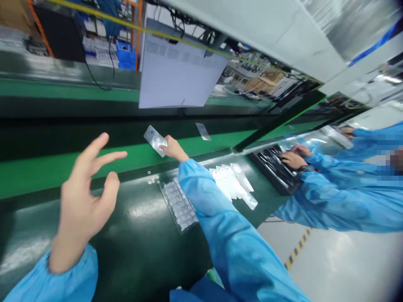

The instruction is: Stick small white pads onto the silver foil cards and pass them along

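From the head camera, the one view I have, my right hand [172, 147] reaches to the middle of the frame and pinches a flat silvery piece [153, 139] by its lower right end. That end grip, I judge, leaves most of its face uncovered, blue spot included. The piece is over the edge between a dark band [119, 130] and a green strip [132, 162]; whether it touches either, I cannot tell. A similar piece [203, 131] lies just right of it, well apart.

My left hand [86, 195] hangs at centre left, fingers and thumb spread with nothing between them, probably to stay out of the way.

On the bench [132, 239], lower centre, a clear tray [170, 206] sits partly under my right sleeve, likely so its small parts are within easy reach (a few rings [153, 181] lie loose by its upper left corner). White-looking pieces [228, 182] overlap right of centre, perhaps fanned for easy picking.
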{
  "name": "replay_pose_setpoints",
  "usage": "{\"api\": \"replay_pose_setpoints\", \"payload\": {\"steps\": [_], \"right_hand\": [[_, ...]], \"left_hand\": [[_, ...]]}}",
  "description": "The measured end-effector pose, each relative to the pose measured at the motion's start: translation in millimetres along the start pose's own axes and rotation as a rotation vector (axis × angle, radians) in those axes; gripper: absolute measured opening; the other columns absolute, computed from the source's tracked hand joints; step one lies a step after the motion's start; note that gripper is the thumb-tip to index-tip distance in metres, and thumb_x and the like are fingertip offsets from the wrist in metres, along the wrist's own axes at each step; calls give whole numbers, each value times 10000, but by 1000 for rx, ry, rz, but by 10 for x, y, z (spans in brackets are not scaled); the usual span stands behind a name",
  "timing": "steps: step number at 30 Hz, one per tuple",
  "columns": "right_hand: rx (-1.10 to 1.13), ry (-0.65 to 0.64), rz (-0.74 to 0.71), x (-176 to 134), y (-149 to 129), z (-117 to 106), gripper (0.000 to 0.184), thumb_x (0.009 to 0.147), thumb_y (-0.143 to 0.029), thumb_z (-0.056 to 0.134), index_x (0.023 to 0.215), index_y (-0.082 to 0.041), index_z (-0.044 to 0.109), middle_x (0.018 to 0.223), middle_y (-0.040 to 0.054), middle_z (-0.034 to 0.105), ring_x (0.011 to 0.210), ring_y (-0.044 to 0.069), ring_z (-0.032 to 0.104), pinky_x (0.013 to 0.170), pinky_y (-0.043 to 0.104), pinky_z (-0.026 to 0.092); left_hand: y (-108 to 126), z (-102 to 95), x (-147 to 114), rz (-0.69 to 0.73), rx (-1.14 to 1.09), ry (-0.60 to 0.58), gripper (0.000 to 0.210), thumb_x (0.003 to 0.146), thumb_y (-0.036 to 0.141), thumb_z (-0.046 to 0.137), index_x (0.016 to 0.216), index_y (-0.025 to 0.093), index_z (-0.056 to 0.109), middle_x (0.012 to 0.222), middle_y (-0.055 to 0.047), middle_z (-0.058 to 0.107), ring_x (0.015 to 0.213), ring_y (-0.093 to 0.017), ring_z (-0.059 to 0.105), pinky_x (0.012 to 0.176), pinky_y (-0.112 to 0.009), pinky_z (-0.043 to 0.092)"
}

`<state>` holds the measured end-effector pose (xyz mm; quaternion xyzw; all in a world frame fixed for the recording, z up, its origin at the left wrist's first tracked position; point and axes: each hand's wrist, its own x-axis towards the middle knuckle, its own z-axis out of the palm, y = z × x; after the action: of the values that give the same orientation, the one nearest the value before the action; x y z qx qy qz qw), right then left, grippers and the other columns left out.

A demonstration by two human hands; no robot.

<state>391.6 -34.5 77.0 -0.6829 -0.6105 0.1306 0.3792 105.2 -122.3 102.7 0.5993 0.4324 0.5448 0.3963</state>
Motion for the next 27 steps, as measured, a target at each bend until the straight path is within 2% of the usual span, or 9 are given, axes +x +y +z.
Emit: {"api": "replay_pose_setpoints", "payload": {"steps": [2, 4, 6, 9, 13, 16, 19, 24, 27], "right_hand": [[93, -132, -39, -270, -131, 55, 297, 1033, -411, 631, 1173, -150, 657, 1032, 58, 712, 802, 174, 685, 718, 340, 607], [249, -349, -34, -732, -206, 185, 355, 1029, -522, 583, 1031, -176, 667, 778, 3, 683, 592, 147, 624, 540, 270, 548], [531, -632, 86, -1321, -224, 324, 398, 1016, -594, 548, 1006, -205, 628, 728, -13, 644, 555, 147, 601, 490, 257, 518], [652, -742, 252, -2135, -227, 462, 392, 1029, -595, 516, 971, -216, 598, 746, -13, 614, 567, 146, 587, 515, 264, 521], [503, -650, 277, -2559, -248, 458, 382, 1058, -542, 478, 1109, -206, 651, 867, 48, 706, 721, 202, 682, 641, 309, 571], [354, -421, 232, -2486, -242, 329, 382, 1055, -476, 517, 1320, -226, 630, 1156, 107, 749, 1014, 261, 727, 807, 358, 604], [274, -269, 113, -2362, -279, 231, 300, 1062, -374, 535, 1304, -244, 655, 1192, 96, 750, 1031, 245, 733, 840, 359, 612], [222, -225, -213, -2224, -386, 378, 267, 1051, -179, 542, 1242, -264, 707, 1076, 69, 740, 976, 203, 723, 841, 325, 614], [174, -234, -290, -2172, -365, 511, 300, 1049, -167, 539, 1256, -280, 724, 1054, 74, 728, 963, 205, 724, 862, 337, 621]], "left_hand": [[-329, 92, 39, -78, 4, 109, 618, 858, 270, 758, 1446, 248, 570, 1432, -95, 640, 1373, -305, 566, 1218, -509, 399], [-644, 174, -97, -275, -179, 137, 762, 809, 312, 812, 1493, 196, 498, 1437, -175, 622, 1342, -318, 596, 1181, -511, 430], [-863, 235, -341, -448, -402, 90, 785, 772, 362, 853, 1457, 160, 527, 1386, -207, 654, 1279, -344, 643, 1105, -491, 502], [-957, 287, -692, -643, -621, -24, 672, 761, 397, 866, 1331, 129, 633, 1266, -201, 726, 1156, -371, 710, 942, -436, 597], [-918, 287, -878, -820, -723, -44, 622, 695, 361, 895, 1230, 114, 695, 1090, -177, 788, 986, -349, 770, 760, -355, 624], [-941, 278, -892, -858, -697, -69, 535, 673, 365, 891, 1119, 114, 735, 908, -129, 802, 831, -315, 786, 716, -354, 620], [-977, 285, -900, -865, -635, -142, 381, 703, 390, 862, 943, 116, 748, 785, -91, 775, 729, -276, 769, 722, -363, 614], [-977, 287, -905, -678, -435, -257, 249, 823, 365, 745, 752, 129, 711, 681, -22, 684, 654, -174, 658, 649, -259, 519], [-952, 281, -891, -574, -364, -287, 274, 852, 357, 708, 691, 140, 664, 674, -4, 634, 657, -145, 577, 629, -237, 454]]}}
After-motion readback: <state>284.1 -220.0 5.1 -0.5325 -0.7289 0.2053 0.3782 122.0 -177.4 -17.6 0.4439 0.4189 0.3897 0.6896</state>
